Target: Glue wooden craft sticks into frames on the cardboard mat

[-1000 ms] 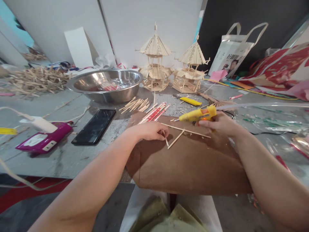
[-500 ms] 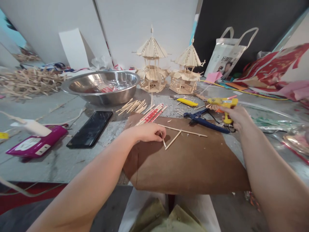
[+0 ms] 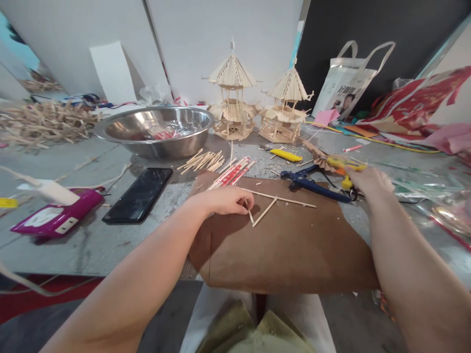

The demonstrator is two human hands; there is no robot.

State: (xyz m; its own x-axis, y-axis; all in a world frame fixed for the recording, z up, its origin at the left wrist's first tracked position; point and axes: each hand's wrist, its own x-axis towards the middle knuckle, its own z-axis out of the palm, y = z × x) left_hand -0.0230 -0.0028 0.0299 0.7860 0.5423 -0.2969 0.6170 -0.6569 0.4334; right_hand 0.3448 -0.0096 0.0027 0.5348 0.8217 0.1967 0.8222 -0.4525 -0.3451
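Note:
On a brown board (image 3: 294,250), several thin wooden sticks form an angular frame: a long stick (image 3: 294,201) and a slanting one (image 3: 265,212). My left hand (image 3: 230,200) pinches a short wooden stick (image 3: 250,216) whose near end meets the slanting stick's lower end. To the right, my right hand (image 3: 371,185) grips a yellow hot glue gun (image 3: 336,163), somewhat blurred, low over the table beside some folded brown paper (image 3: 316,156). Dark blue pliers (image 3: 312,186) lie left of that hand. Red-wrapped sticks (image 3: 233,174) rest just beyond my left hand.
Two stick-built pagoda models (image 3: 232,115) stand at the back. A steel basin (image 3: 154,147), a black phone (image 3: 138,195) and a purple power strip (image 3: 59,213) occupy the left. Loose sticks (image 3: 202,162) and a yellow utility knife (image 3: 286,155) lie behind the board.
My right hand has lowered the glue gun, its barrel now tipping down toward the table by the folded paper. My left hand stays in place with its stick.

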